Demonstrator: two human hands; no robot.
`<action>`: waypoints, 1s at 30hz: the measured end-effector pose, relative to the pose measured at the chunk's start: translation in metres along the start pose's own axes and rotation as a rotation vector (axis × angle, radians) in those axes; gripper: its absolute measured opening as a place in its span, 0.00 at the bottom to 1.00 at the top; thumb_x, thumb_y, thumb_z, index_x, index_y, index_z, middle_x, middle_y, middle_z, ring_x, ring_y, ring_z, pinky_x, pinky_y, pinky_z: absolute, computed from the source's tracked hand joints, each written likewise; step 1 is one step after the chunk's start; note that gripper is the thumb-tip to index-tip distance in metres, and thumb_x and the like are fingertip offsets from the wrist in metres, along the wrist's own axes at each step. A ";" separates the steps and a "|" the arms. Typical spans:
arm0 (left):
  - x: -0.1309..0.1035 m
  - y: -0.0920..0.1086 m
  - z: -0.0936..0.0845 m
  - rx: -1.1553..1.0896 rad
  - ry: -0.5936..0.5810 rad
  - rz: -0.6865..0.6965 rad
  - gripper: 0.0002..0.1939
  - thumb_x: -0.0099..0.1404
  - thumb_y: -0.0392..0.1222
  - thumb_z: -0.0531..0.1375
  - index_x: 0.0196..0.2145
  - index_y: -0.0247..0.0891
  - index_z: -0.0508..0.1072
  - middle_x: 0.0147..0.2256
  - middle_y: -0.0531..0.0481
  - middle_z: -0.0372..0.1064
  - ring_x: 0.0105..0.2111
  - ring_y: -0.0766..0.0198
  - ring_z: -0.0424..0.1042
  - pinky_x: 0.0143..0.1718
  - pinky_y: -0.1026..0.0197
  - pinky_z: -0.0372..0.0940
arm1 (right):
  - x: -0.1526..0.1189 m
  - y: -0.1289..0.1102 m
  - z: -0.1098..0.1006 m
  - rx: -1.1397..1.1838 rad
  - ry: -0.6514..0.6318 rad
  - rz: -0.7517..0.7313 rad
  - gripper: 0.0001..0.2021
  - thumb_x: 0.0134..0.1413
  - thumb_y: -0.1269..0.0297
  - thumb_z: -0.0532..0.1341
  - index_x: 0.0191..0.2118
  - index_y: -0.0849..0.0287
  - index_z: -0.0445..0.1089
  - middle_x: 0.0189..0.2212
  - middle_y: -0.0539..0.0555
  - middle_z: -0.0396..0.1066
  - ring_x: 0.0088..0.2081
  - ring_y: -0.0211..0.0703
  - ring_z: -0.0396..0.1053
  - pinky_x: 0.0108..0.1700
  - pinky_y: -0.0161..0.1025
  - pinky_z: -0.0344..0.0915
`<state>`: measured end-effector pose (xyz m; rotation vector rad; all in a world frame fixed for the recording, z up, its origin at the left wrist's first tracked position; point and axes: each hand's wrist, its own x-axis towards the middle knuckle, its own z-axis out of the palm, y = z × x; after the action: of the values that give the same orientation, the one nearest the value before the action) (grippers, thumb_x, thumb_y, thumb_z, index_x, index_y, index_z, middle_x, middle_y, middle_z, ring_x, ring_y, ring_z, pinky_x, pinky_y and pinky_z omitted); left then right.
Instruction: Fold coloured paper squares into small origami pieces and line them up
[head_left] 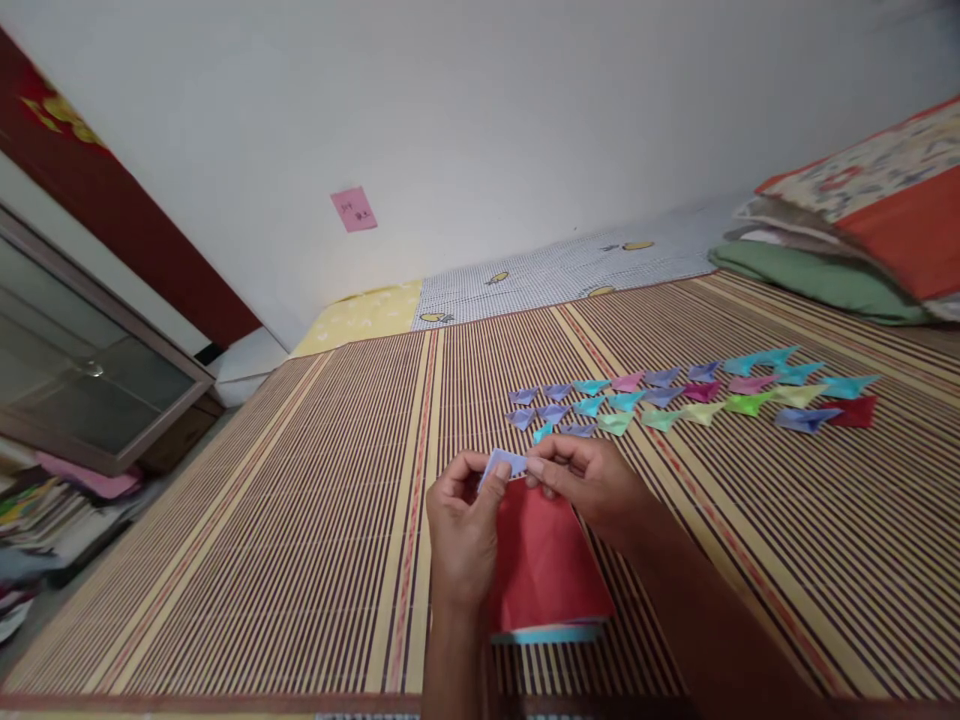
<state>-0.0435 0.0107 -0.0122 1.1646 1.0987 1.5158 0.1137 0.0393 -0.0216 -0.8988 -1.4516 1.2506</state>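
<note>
Between my two hands is a small folded piece of lavender paper (507, 461). My left hand (466, 520) pinches its left part, with the thumb on top and the fingers behind. At its right tip, the thumb and fingertips of my right hand (589, 480) are closed. Below the hands lies a stack of paper with a red sheet (551, 560) on top and light blue showing at its lower edge. Just beyond my fingers, several small folded paper shapes (615, 424) stand in rows, in purple, blue, green, pink, yellow and red.
A striped bamboo mat (330, 520) spreads under everything. Folded bedding and a green pillow (817, 280) are piled at the back right. A pink note (354, 209) is stuck on the white wall. At the left stands a glass-fronted cabinet (90, 350) beside stacked books (52, 520).
</note>
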 end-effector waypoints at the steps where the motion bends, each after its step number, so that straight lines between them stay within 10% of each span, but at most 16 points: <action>1: 0.000 0.000 0.000 0.000 -0.003 0.002 0.08 0.64 0.42 0.68 0.29 0.37 0.77 0.28 0.52 0.73 0.31 0.65 0.70 0.36 0.63 0.64 | 0.000 0.000 0.000 -0.006 0.005 -0.006 0.08 0.58 0.62 0.63 0.30 0.59 0.74 0.25 0.50 0.72 0.27 0.37 0.64 0.32 0.38 0.60; 30: 0.000 -0.001 0.001 -0.067 -0.024 -0.086 0.12 0.59 0.45 0.72 0.28 0.36 0.76 0.27 0.52 0.73 0.29 0.65 0.69 0.33 0.64 0.64 | -0.004 -0.006 0.001 0.004 -0.063 0.012 0.09 0.57 0.59 0.65 0.29 0.59 0.74 0.23 0.47 0.67 0.25 0.36 0.60 0.27 0.35 0.57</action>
<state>-0.0421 0.0108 -0.0125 1.0736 1.0607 1.4579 0.1138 0.0345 -0.0163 -0.8733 -1.4949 1.3003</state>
